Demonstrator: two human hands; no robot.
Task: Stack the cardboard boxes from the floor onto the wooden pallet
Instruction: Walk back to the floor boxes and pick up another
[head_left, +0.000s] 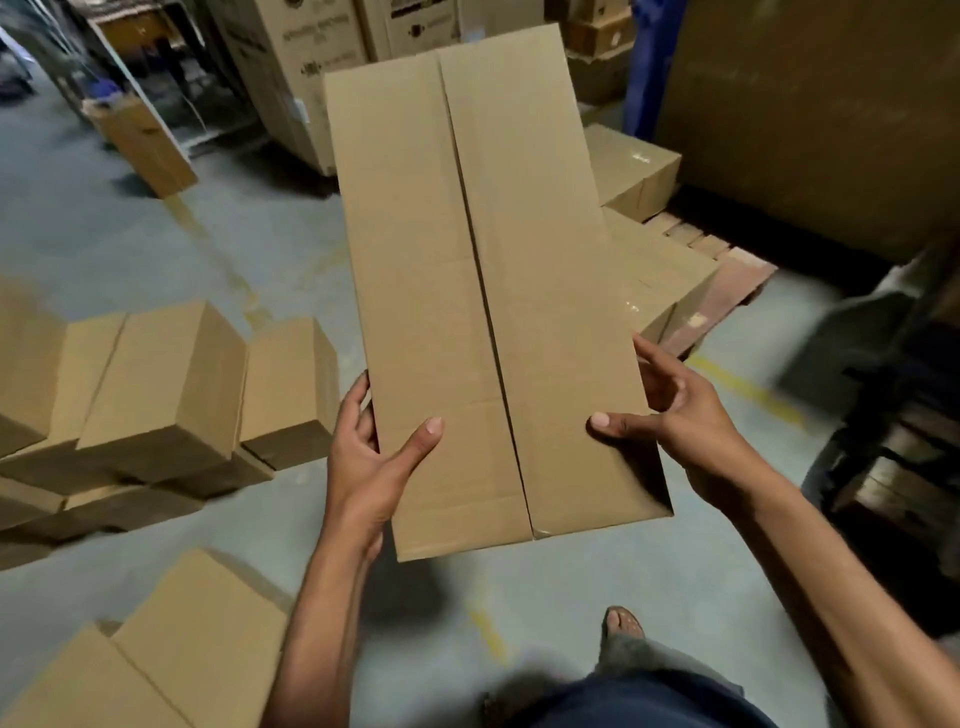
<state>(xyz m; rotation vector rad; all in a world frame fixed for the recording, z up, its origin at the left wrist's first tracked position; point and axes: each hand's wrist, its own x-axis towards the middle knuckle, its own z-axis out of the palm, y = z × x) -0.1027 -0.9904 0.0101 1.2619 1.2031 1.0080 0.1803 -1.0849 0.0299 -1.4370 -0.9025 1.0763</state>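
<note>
Head view: a long cardboard box (488, 291) is held level in the air at the middle of the frame, its near end closest to the body and its far end reaching over the wooden pallet (737, 280). The left hand (371, 457) grips its left edge, thumb flat on top and fingers curled round the side. The right hand (675, 415) holds the right edge the same way, thumb on top.

Bare concrete floor (623, 571) lies open under the box and ahead to the pallet's near corner, crossed by a yellow line (748, 384). One sandalled foot (623, 623) stands on it.

Two taped boxes already rest on the pallet, one farther back (634, 166) and one nearer (665, 280), partly hidden by the held box. A tall brown wall of cardboard (810, 114) rises just behind the pallet, and a dark rack (904, 415) crowds the right side.

On the left, a floor pile of boxes (156, 395) sits in at least two layers; the exact count is unclear. More boxes (171, 649) fill the lower left corner. Printed cartons (311, 62) stand at the back.
</note>
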